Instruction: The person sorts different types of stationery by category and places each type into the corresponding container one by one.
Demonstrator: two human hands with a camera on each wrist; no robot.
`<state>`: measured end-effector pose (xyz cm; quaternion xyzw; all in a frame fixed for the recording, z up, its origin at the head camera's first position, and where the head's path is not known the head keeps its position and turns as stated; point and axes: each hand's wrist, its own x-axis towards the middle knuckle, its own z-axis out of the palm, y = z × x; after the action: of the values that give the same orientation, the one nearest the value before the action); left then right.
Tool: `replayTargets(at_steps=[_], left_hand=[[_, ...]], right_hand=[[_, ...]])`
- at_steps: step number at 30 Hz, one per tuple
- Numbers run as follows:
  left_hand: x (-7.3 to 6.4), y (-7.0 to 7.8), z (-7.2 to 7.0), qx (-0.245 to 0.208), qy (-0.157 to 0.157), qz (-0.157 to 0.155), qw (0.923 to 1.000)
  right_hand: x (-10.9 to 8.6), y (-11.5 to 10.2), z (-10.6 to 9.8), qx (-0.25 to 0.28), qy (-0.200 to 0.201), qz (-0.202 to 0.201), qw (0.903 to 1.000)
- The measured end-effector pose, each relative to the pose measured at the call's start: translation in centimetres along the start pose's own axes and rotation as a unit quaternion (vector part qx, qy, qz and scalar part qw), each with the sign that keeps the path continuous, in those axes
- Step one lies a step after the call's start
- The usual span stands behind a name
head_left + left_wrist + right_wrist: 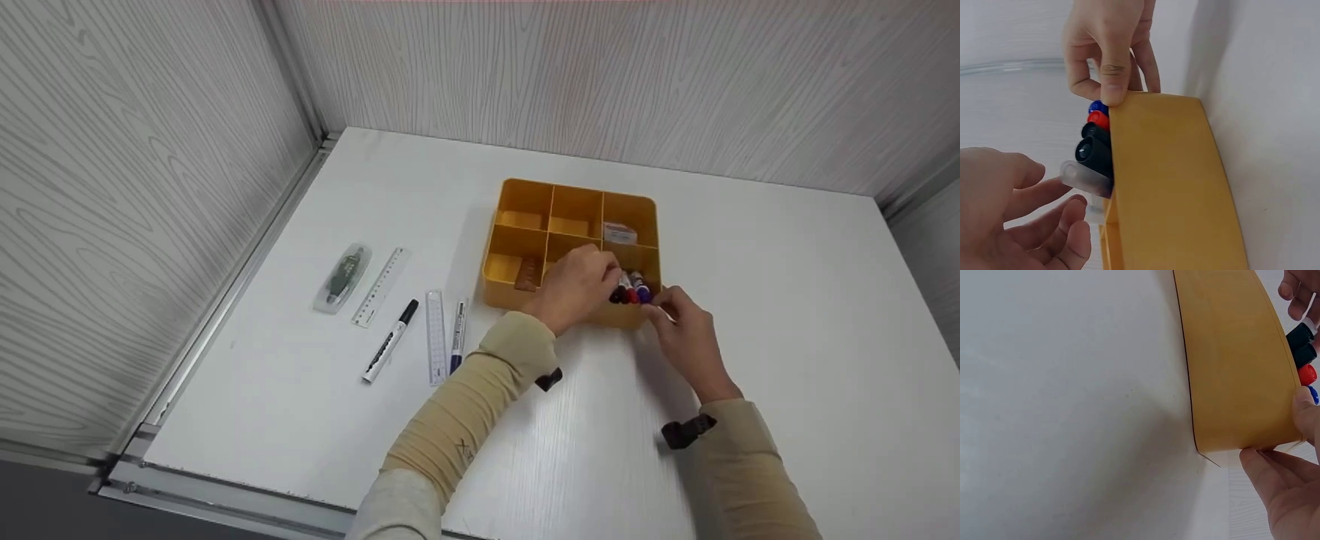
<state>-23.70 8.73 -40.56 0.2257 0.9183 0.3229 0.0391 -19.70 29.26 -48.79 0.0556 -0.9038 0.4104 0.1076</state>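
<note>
A yellow six-compartment organizer box (501, 294) stands on the table. Several markers fill its front right compartment, their black caps (1094, 152), red cap (1098, 118) and blue cap (1096, 107) jutting above the front wall. Beside them a translucent, pale-ended piece (1085, 178) leans out over the rim. My left hand (576, 285) is over the front middle of the box, fingers loosely bent, the index finger right at that translucent piece and the thumb apart from it. With thumb and fingers, my right hand (686, 334) grips the box's front right corner.
Left of the box lie a clear ruler (381, 286), a second ruler (436, 337), a black-capped marker (391, 341), a blue marker (458, 335) and a clear-cased green item (345, 277). Inside the box are a brown piece (527, 274) and a small whitish block (619, 233).
</note>
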Motion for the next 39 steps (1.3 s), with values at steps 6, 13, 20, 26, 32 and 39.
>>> replayTargets(at_steps=[6, 13, 20, 26, 32, 39], left_hand=[[-1.2, 0.4, -0.9, 0.007, 0.023, 0.045, 0.9987], [-4.0, 0.7, -2.9, 0.0, 0.06, 0.086, 0.9945], [-6.2, -0.1, -5.3, 0.02, 0.12, 0.112, 0.9863], [-8.0, -2.1, -6.1, 0.045, 0.16, 0.101, 0.9808], [-9.8, -4.6, -5.9, 0.025, 0.176, 0.078, 0.9809], [-11.7, -7.5, -6.2, 0.0, 0.172, -0.006, 0.985]], right_hand=[[-0.1, 0.0, 0.0, -0.004, 0.002, -0.001, 1.0], [-0.1, -0.4, 0.0, -0.003, -0.002, 0.008, 1.0], [-0.1, -0.1, -0.1, -0.001, -0.007, 0.011, 0.9999], [-0.1, 0.0, -0.1, -0.005, -0.005, 0.006, 1.0], [-0.2, -0.1, -0.1, 0.001, -0.006, 0.007, 1.0], [-0.2, -0.2, -0.1, 0.005, -0.01, 0.011, 0.9999]])
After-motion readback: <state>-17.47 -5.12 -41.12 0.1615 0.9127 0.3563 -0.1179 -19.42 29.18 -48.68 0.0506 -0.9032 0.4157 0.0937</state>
